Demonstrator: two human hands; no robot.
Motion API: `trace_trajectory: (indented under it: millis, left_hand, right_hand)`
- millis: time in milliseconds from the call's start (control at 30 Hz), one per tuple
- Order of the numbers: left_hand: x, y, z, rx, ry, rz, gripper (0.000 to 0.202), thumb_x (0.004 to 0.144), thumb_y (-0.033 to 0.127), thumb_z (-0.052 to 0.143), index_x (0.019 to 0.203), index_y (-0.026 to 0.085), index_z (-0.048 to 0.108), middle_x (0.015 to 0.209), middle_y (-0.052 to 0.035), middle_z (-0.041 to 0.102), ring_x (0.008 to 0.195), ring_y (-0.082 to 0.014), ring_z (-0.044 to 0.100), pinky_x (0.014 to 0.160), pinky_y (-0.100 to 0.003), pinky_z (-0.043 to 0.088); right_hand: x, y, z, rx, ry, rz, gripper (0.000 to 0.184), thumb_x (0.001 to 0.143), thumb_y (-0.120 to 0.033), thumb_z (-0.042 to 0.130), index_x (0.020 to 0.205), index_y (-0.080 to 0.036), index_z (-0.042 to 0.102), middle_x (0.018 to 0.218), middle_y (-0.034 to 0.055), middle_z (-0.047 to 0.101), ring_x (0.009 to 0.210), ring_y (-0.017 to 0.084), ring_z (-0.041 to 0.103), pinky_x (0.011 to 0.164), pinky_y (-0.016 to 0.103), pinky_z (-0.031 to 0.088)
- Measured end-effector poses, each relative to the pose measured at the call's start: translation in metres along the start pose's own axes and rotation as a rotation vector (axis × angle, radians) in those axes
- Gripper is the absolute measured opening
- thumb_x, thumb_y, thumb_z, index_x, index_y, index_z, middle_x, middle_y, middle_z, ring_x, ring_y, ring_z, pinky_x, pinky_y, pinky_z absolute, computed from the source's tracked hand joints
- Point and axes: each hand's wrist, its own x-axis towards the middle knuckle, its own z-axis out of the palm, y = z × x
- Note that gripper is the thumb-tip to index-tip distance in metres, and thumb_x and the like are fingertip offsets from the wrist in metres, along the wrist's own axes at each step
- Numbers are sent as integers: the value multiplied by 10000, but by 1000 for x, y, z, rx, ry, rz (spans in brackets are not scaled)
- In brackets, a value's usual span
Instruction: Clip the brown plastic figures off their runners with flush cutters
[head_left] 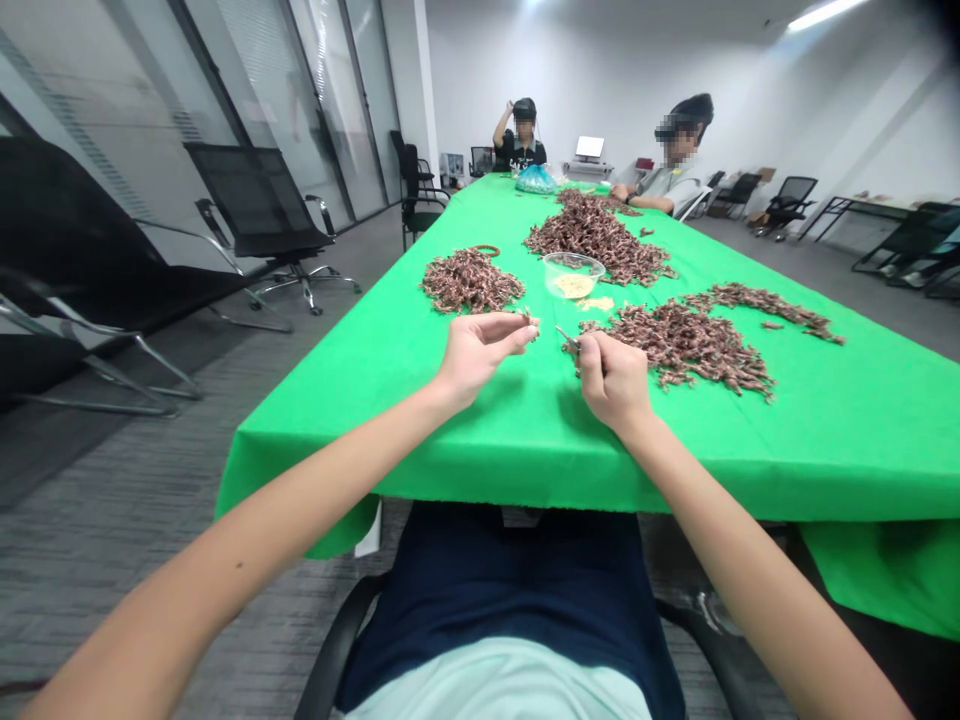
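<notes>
My left hand is closed in a pinch, with a small brown knobbly piece between thumb and fingertips. Wrapped by my right hand is a slim metal tool, its point aimed at the left fingertips but apart from them. Its kind cannot be made out. Just beyond the left hand lies a heap of reddish-brown knobbly pieces. A wider pile of the same pieces spreads beside the right hand. A clear plastic tub holding pale yellow bits stands beyond both hands.
Pale crumbs lie by the tub on the green tablecloth. Behind it rises a larger brown heap. A blue plastic bag sits farther off. Two people sit around the table; office chairs stand left.
</notes>
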Motion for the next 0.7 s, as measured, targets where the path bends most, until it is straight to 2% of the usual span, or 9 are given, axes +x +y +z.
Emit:
trace_trajectory:
  millis: [200, 300, 467, 600, 700]
  left_hand:
    - [7, -2, -11, -69, 64, -182, 259, 689, 313, 819, 890, 157, 769, 1034, -138, 781, 963, -266, 740, 810, -358, 570]
    - [12, -4, -18, -91, 164, -238, 213, 699, 303, 776, 860, 169, 737, 1013, -133, 782, 946, -260, 743, 778, -354, 578]
    - [20, -7, -23, -25, 309, -190, 238, 677, 329, 794, 841, 187, 697, 1014, -105, 773, 925, -229, 728, 747, -316, 557]
    - [36, -10, -29, 128, 327, -143, 229, 646, 319, 816, 793, 181, 709, 888, -93, 761, 865, -233, 704, 769, -344, 531]
    - [56, -11, -39, 278, 305, -72, 211, 636, 297, 817, 785, 181, 721, 868, -86, 748, 860, -241, 684, 812, -370, 514]
  right_hand:
    - [1, 0, -1, -4, 6, 7, 355, 1023, -356, 363, 749, -216, 542, 629, 9, 555, 581, 150, 520, 596, 289, 366]
    - [0, 1, -1, -2, 7, 17, 362, 1025, -355, 362, 736, -217, 533, 626, 7, 551, 578, 149, 516, 600, 292, 367]
    - [1, 3, -2, -3, -4, 21, 377, 1028, -365, 351, 720, -224, 515, 604, 2, 535, 557, 146, 509, 582, 289, 362]
    - [5, 5, -4, -10, -36, -6, 387, 1025, -359, 355, 683, -229, 480, 567, -12, 515, 511, 133, 486, 545, 281, 343]
    - [14, 11, -7, -28, -65, -37, 390, 1018, -353, 374, 654, -229, 443, 550, -23, 484, 484, 123, 448, 528, 281, 318]
